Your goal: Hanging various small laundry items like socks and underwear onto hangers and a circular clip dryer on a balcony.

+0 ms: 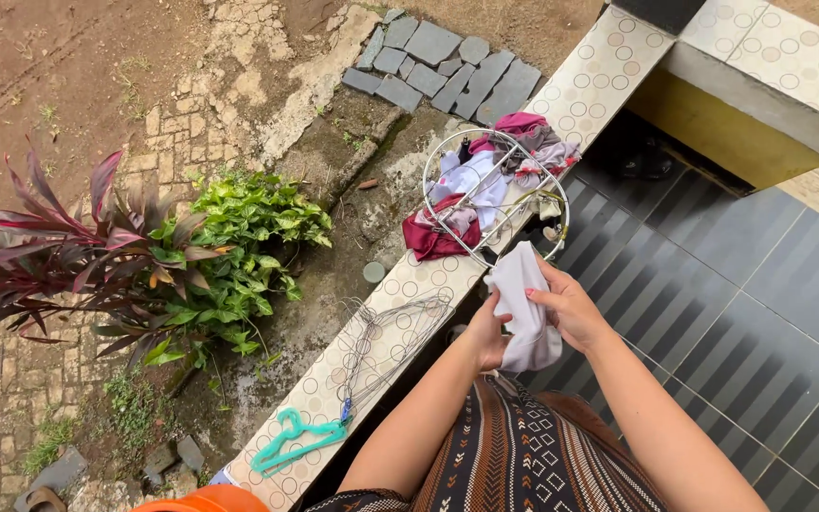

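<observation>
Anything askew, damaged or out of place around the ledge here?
The round wire rack sits tilted on the tiled ledge, clothes spilling over its rim. Both hands, left hand and right hand, hold a white cloth. Nothing looks damaged.

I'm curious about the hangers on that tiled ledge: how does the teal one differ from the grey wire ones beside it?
The teal hanger is thick, brightly coloured plastic; the wire hangers are thin, dull grey metal. The teal hanger lies alone near the ledge's near end; the wire hangers lie overlapping in a loose pile farther along. Both lie flat on the ledge, bare of clothing, untouched by the left hand and right hand, which hold a white cloth.
</observation>
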